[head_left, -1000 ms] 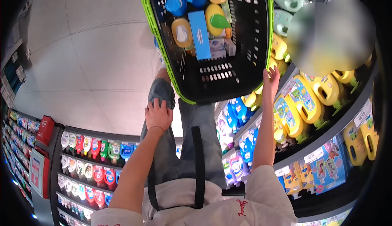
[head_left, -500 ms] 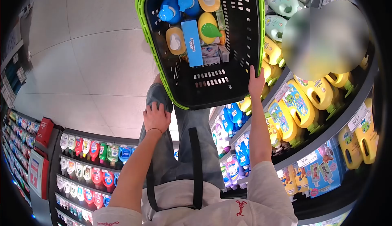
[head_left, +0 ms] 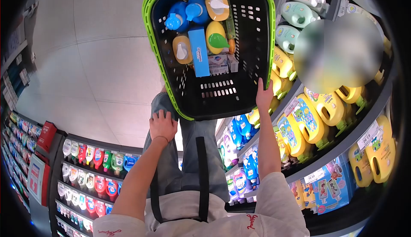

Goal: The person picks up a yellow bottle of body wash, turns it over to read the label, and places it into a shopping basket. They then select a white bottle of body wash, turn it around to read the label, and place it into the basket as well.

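Note:
A black shopping basket with a green rim (head_left: pixel 150 31) sits on the floor in front of me. It holds blue-capped bottles (head_left: pixel 177 16), yellow bottles (head_left: pixel 216 5), a flat blue box (head_left: pixel 199 52) and small packets. My right hand (head_left: pixel 264 95) grips the basket's near right edge, fingers over the rim. With its fingers spread, my left hand (head_left: pixel 162 125) rests on my left knee in grey jeans (head_left: pixel 165 102) and holds nothing.
Shelves on the right carry yellow detergent jugs (head_left: pixel 312 117), pale green bottles (head_left: pixel 295 12) and blue refill pouches (head_left: pixel 239 130) lower down. Another shelf unit with small coloured bottles (head_left: pixel 98 160) stands at lower left. Pale tiled floor (head_left: pixel 98 65) spreads to the left of the basket.
My right hand has moved left from beside the yellow jugs onto the basket's rim. The basket has shifted slightly left in view. My left hand stays on the knee.

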The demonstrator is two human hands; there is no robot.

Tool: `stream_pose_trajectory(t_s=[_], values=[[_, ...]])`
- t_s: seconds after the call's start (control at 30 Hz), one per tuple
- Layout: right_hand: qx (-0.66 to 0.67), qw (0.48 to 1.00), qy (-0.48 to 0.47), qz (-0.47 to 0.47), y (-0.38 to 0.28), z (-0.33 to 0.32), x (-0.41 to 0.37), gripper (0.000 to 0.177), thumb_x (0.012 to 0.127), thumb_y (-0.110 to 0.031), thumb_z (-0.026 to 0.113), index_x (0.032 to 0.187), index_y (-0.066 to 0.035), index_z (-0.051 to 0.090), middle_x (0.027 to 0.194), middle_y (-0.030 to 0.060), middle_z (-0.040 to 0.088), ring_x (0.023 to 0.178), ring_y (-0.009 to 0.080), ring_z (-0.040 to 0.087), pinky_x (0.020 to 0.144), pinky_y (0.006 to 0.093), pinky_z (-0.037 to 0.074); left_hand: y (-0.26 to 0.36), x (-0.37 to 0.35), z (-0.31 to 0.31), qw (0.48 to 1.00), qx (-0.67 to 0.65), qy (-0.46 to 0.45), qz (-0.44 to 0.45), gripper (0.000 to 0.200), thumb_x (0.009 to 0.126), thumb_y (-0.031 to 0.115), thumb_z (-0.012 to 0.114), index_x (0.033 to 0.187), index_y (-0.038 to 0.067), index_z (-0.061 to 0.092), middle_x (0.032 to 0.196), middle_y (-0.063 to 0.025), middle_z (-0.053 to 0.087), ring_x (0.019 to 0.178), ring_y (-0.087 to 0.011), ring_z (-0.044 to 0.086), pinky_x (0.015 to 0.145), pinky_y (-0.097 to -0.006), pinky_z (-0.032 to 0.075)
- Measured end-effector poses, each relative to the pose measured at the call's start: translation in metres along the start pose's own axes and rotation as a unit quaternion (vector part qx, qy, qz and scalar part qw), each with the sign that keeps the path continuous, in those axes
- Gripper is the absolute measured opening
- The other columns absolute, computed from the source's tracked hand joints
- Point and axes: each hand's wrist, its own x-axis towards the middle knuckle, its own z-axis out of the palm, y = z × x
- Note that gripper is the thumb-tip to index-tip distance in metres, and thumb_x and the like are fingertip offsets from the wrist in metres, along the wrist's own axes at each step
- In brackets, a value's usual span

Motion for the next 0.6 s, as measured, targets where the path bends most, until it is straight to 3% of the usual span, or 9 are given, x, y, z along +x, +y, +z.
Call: stream_pose_trajectory(t_s=[0.37,0.43,0.6], values=[[-0.015,1.0,-0.011,0.006,-0.014,-0.001,0.007,0.047,0.087,-0.03,0.059,0.116,0.005,0.049,0.101,0.0228,0.062,0.096,0.0355,0.06,0.083,0.0368,0.045,-0.005,0.01,-0.007,0.998,-0.054,0.029,-0.03,0.034,0.081,0.03,0.051,0.108,0.01,0.052,0.1,-0.0119,0.054,0.093,-0.0325,0.053,0.078,-0.0462,0.044],[-0.03,0.999,0.028,-0.004,-0.015,0.001,0.005,0.048,0.087,-0.031,0.058,0.117,0.006,0.048,0.104,0.0233,0.061,0.097,0.0358,0.059,0.084,0.0367,0.045,-0.005,0.011,-0.009,0.998,-0.053,0.009,-0.027,0.035,0.081,0.031,0.051,0.11,0.01,0.052,0.1,-0.0117,0.054,0.093,-0.0326,0.053,0.078,-0.0456,0.044],[-0.048,0.998,0.027,-0.029,0.01,0.007,0.013,0.05,0.087,-0.031,0.058,0.117,0.007,0.048,0.106,0.0241,0.06,0.099,0.0365,0.058,0.085,0.0367,0.045,-0.003,0.016,-0.017,0.999,-0.044,0.004,-0.026,0.041,0.083,0.032,0.05,0.117,0.011,0.049,0.103,-0.0117,0.055,0.094,-0.032,0.053,0.079,-0.0446,0.044]])
